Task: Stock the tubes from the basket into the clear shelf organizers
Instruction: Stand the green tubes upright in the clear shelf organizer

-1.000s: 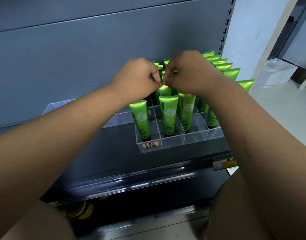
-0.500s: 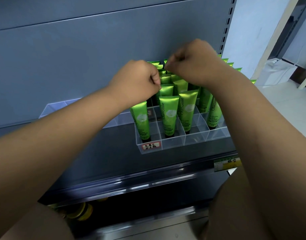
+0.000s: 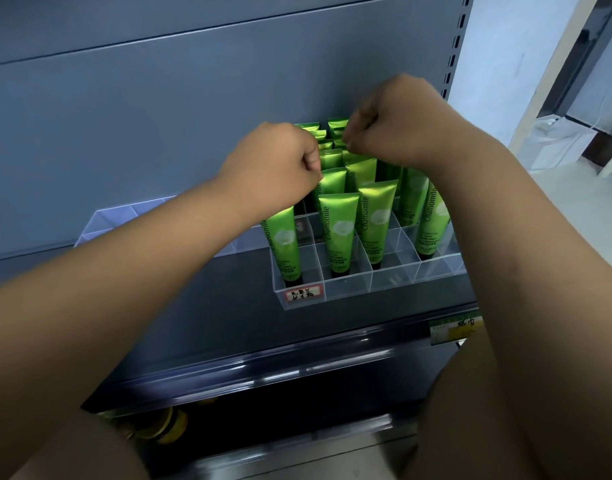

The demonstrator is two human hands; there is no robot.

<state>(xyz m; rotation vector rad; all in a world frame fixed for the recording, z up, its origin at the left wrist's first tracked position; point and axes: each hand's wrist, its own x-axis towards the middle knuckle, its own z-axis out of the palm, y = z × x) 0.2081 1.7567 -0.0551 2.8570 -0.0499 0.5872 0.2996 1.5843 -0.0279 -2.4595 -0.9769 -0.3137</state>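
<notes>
Several green tubes point(image 3: 339, 230) stand upright in the compartments of a clear organizer point(image 3: 394, 278) on the dark shelf. My left hand point(image 3: 276, 164) is curled over the left column, its thumb and fingers at the top edge of a green tube point(image 3: 332, 180) behind the front row. My right hand point(image 3: 394, 123) is curled higher and farther back, with its fingertips pinching at the tops of the rear tubes point(image 3: 336, 128). Both fists hide the exact grip. The basket is not in view.
A second clear organizer point(image 3: 124, 220) with no tubes sits to the left against the grey back panel. The shelf's front rail point(image 3: 263, 368) carries a price label point(image 3: 451, 329). Yellow items point(image 3: 166, 426) lie on the shelf below. White floor opens to the right.
My right hand has risen and moved back toward the rear rows. My left hand has stayed over the left column. The view has shifted slightly left.
</notes>
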